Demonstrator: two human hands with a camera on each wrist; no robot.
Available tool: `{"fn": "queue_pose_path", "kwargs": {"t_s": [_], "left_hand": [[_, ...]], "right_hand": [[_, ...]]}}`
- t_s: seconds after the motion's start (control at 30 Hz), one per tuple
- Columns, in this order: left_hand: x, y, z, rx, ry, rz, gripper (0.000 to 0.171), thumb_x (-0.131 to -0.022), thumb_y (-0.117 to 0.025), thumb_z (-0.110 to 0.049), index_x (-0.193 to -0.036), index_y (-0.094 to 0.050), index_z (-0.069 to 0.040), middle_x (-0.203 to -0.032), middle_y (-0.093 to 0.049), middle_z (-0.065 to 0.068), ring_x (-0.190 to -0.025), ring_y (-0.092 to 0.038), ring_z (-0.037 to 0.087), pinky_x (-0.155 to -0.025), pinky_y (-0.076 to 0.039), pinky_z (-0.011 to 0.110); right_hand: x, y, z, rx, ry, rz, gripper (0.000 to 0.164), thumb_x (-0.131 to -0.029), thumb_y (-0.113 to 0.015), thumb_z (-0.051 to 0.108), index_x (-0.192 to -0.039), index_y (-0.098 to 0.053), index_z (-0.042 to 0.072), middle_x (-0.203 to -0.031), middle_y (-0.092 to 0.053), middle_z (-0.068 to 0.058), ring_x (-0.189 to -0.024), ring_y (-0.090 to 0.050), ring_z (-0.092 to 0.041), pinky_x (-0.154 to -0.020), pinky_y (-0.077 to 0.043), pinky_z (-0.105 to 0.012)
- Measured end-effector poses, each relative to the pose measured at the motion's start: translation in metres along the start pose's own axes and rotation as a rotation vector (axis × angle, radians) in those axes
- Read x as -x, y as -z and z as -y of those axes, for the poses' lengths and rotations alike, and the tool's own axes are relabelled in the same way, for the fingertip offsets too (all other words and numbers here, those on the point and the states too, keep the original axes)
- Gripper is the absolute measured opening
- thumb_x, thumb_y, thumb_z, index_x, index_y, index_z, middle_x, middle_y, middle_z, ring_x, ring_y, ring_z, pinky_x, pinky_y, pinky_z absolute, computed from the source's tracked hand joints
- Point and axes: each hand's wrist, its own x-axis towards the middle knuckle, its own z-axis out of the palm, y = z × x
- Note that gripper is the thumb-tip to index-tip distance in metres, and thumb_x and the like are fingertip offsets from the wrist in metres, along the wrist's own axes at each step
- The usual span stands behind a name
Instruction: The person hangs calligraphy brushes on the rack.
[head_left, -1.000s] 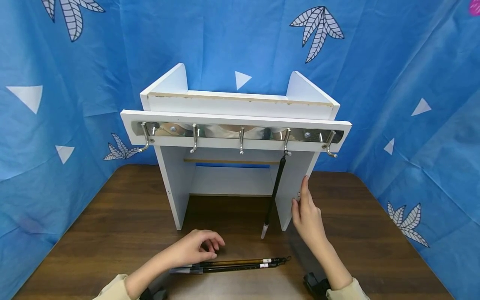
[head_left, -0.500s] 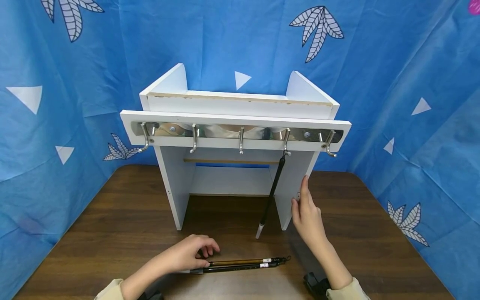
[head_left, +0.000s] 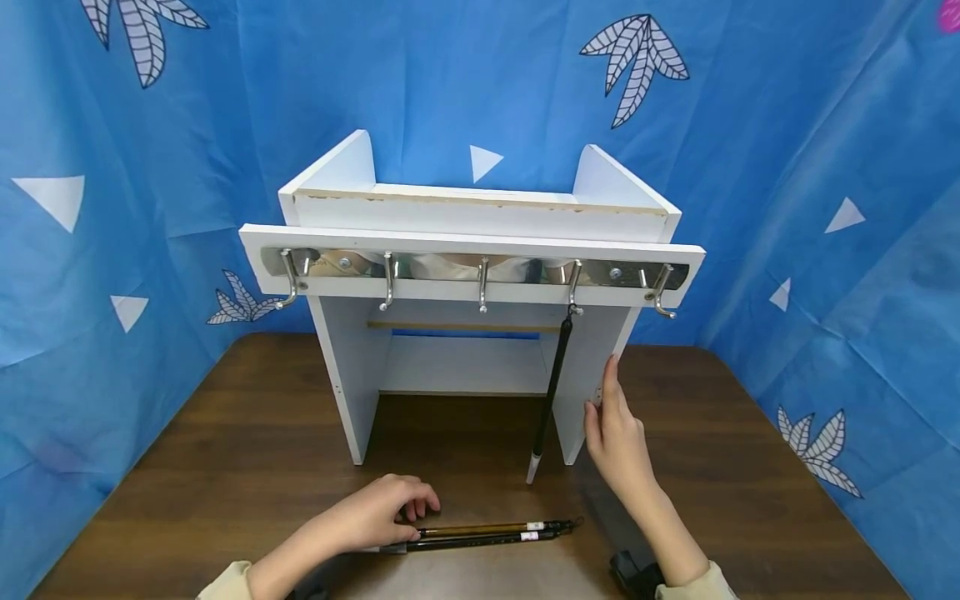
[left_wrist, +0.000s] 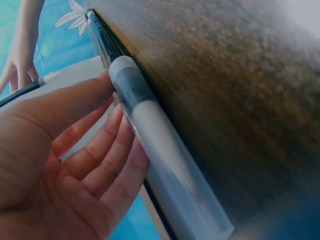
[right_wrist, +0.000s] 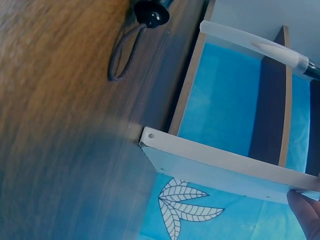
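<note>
A pair of calligraphy brushes (head_left: 480, 542) with clear caps lies side by side on the table. My left hand (head_left: 375, 514) is at their capped ends, thumb tip and loosely bent fingertips right at the clear cap (left_wrist: 160, 155) in the left wrist view. Another capped calligraphy brush (head_left: 553, 383) hangs by its loop from a metal hook (head_left: 574, 283) on the white rack (head_left: 480, 215). At the rack's right side panel (head_left: 588, 375), my right hand (head_left: 621, 442) rests with the index finger straight along the front edge. Most of it falls outside the right wrist view.
Several more hooks, such as the middle hook (head_left: 483, 283), stick out from the rack's front rail. The rack stands on a dark wooden table (head_left: 720, 467), with a patterned blue curtain (head_left: 480, 67) behind. A black strap (head_left: 636, 573) is on my right wrist.
My left hand has shifted slightly left and down to the brushes' capped ends. The hanging brush has swung left, then back right. My right hand has stayed at the panel.
</note>
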Motion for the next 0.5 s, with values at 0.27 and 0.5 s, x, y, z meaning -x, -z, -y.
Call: {"fn": "queue_pose_path", "kwargs": {"t_s": [0.27, 0.5], "left_hand": [[-0.0012, 0.0015, -0.0023, -0.064, -0.010, -0.012, 0.028, -0.072, -0.072, -0.006, -0.097, -0.061, -0.014, -0.082, -0.053, -0.011, -0.072, -0.049, 0.000, -0.063, -0.043, 0.016], [-0.0008, -0.0003, -0.0012, -0.084, -0.008, -0.014, 0.028, -0.072, -0.072, -0.007, -0.097, -0.061, -0.014, -0.080, -0.052, -0.012, -0.071, -0.049, 0.000, -0.063, -0.043, 0.015]], "right_hand": [[-0.0019, 0.0010, 0.0007, -0.001, -0.005, 0.003, 0.091, -0.075, -0.060, -0.011, -0.142, -0.001, 0.006, -0.124, -0.041, -0.028, -0.045, -0.042, -0.013, -0.040, -0.043, -0.028], [-0.0012, 0.0002, 0.0005, 0.001, 0.000, -0.001, 0.091, -0.074, -0.060, -0.011, -0.142, -0.001, 0.006, -0.125, -0.041, -0.029, -0.045, -0.043, -0.014, -0.040, -0.043, -0.030]]}}
